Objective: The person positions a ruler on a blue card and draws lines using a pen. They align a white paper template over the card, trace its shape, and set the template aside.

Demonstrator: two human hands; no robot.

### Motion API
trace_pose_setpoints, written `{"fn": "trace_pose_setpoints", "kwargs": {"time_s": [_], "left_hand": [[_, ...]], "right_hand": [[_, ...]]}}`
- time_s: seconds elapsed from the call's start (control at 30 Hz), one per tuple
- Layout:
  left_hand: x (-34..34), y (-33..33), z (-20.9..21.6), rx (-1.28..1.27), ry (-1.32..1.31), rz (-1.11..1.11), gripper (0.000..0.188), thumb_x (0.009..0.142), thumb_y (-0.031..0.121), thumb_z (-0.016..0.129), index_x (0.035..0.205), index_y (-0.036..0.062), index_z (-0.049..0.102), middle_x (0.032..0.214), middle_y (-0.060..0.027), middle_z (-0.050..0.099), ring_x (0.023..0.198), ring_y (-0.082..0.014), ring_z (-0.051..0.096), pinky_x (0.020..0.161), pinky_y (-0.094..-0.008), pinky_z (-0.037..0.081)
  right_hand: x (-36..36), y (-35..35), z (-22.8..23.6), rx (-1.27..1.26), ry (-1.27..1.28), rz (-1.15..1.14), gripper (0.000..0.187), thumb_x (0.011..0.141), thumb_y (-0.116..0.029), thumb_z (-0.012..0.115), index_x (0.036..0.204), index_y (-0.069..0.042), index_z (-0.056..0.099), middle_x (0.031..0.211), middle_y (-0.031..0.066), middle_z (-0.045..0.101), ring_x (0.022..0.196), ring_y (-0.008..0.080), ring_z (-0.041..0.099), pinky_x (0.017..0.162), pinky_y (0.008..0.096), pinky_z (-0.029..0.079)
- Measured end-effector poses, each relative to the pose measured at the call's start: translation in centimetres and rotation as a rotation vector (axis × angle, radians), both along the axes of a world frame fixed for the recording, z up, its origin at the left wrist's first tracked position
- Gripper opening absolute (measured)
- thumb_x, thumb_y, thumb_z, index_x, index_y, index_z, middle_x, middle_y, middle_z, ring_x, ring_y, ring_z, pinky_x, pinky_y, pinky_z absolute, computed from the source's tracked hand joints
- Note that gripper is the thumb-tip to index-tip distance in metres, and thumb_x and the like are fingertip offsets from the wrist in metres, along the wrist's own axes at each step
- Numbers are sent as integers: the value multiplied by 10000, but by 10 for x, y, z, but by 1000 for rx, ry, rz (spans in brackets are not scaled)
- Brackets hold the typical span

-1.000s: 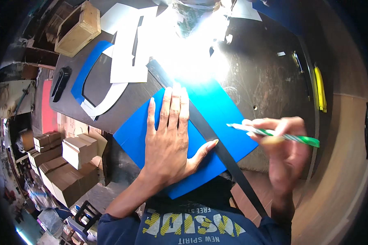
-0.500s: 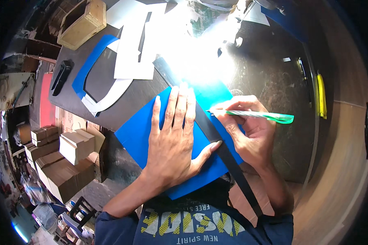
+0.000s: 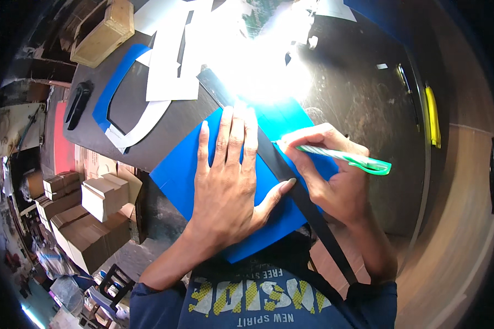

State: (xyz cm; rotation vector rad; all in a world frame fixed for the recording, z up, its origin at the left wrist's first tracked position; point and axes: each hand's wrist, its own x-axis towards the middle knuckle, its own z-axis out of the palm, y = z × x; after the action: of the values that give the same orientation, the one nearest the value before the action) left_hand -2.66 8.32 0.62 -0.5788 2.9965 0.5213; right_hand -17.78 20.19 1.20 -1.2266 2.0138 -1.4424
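Note:
A bright blue sheet [image 3: 175, 171] lies on the dark table, turned at an angle. Across it runs a long black straightedge [image 3: 313, 211], reaching past the sheet at both ends. My left hand [image 3: 226, 183] presses flat on the sheet, fingers stretched, with its thumb on the straightedge. In my right hand [image 3: 335, 181] is a pen [image 3: 362, 161] with a white and green body and a green cap on its back end. Its tip meets the sheet close beside the straightedge's right edge. Any line drawn there is too small to make out.
White cut paper pieces [image 3: 173, 66] and a blue and white curved cutout [image 3: 108, 101] lie at the left. Beyond are a black stapler-like object [image 3: 79, 104] and a wooden box [image 3: 104, 34]. Cardboard boxes [image 3: 90, 236] stand lower left; a yellow tool [image 3: 433, 118] lies right. Glare covers the far middle.
The pen now slants more, its capped end lower, and my right hand has shifted slightly along the straightedge. My left hand keeps its place on the sheet. The whole view has shifted a little.

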Motion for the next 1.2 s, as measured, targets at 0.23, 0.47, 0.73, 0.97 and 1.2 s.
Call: {"fn": "trace_pose_setpoints", "kwargs": {"time_s": [0.23,0.47,0.73,0.97,1.2], "left_hand": [[-2,0,3,-1,20,15,1028,919,603,605,1575,-71,192,1637,-279,216,1554,-404,140,1248,-562,54],[-2,3,2,-35,14,20,1012,927,601,601,1566,-79,208,1637,-274,220,1553,-402,145,1250,-553,63],[17,17,11,-41,-87,111,1058,929,651,574,1596,-48,142,1624,-376,106,1543,-495,36,1198,-671,-7],[28,14,20,14,-115,107,1064,925,660,577,1618,3,107,1629,-380,78,1549,-481,36,1177,-703,-28],[81,-23,44,-28,-300,204,923,978,534,553,1618,27,122,1689,-180,160,1571,-334,122,1249,-592,-35]], "right_hand": [[7,49,22,184,-13,11,116,812,50,746,903,1,695,901,143,733,826,240,745,739,320,576],[13,73,29,225,-21,0,151,817,44,754,946,-13,699,924,143,741,851,231,753,739,311,578],[17,95,43,138,16,-112,291,811,26,488,978,5,726,855,133,673,731,197,654,656,306,525],[55,155,31,610,395,39,389,718,-182,829,1027,5,683,796,120,641,760,307,591,673,423,410],[61,179,19,326,222,-336,287,735,31,658,1018,39,707,798,122,690,664,228,648,647,327,518]]}}
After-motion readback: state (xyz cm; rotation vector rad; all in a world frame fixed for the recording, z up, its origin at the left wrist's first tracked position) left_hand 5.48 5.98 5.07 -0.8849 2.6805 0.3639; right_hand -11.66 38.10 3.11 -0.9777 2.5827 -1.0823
